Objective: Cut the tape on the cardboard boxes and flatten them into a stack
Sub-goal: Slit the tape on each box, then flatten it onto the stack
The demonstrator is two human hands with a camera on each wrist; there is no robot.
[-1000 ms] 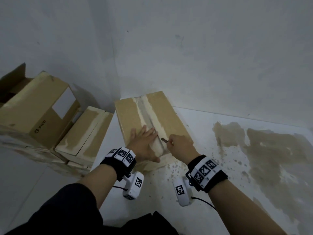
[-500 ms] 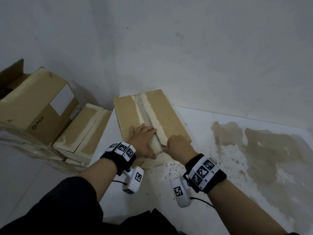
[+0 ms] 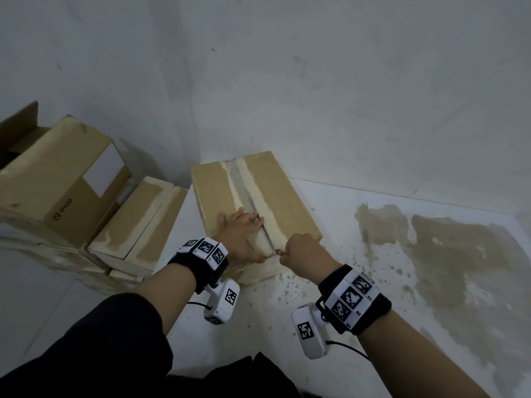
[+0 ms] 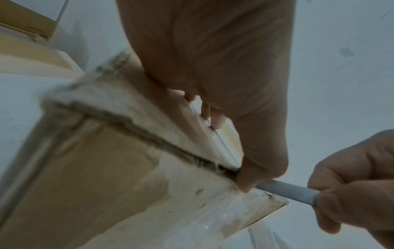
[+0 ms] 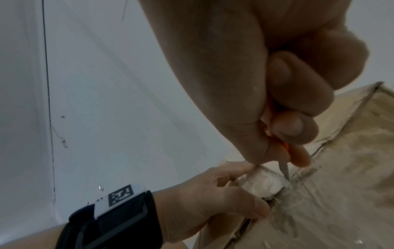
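Note:
A brown cardboard box (image 3: 287, 202) lies on the floor against the wall, with a pale tape strip (image 3: 244, 185) along its middle seam. My left hand (image 3: 240, 235) rests flat on the box's left flap near the front end, fingers straight, thumb (image 4: 253, 171) at the front edge. My right hand (image 3: 304, 251) grips an orange-handled cutter (image 5: 298, 156). Its blade (image 5: 284, 170) meets the seam at the box's near edge, right beside the left thumb. In the left wrist view the blade (image 4: 285, 190) runs from the right fist (image 4: 351, 176) to the box corner (image 4: 245, 198).
Left of the box stand a smaller taped box (image 3: 138, 222) and a larger box marked PICO (image 3: 57, 182), with an open box (image 3: 17, 130) behind it. Grey walls meet in a corner just behind. A brown stain (image 3: 445, 268) covers the white floor on the right.
My right hand has drawn the cutter along the seam toward me, down to the box's near edge. My left hand has stayed pressed on the left flap.

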